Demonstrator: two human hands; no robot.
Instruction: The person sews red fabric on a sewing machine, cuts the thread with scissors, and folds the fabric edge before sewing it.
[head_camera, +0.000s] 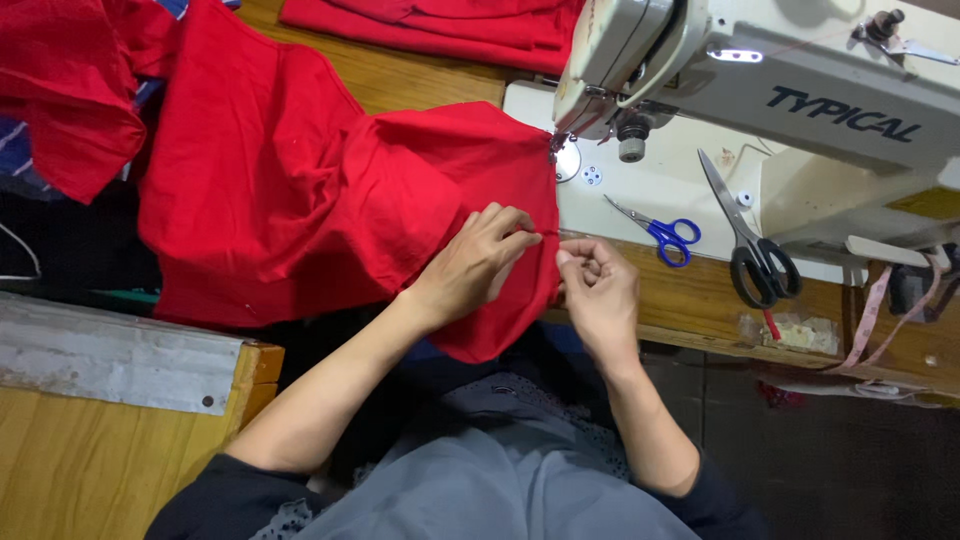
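Note:
A large piece of red fabric (290, 190) lies across the sewing table, its right edge running under the needle of a white sewing machine (790, 80). My left hand (475, 260) rests on the cloth near that edge, fingers pinching the hem. My right hand (598, 285) is just to the right of it, fingertips closed on the same red edge. Both hands sit a little in front of the presser foot (556, 148).
Small blue-handled scissors (665, 235) and large black-handled shears (755, 250) lie on the machine bed to the right. More red cloth (450, 25) is stacked at the back. A pink measuring tape (868, 320) hangs at the right. A wooden bench with a metal strip (110, 355) stands at the left.

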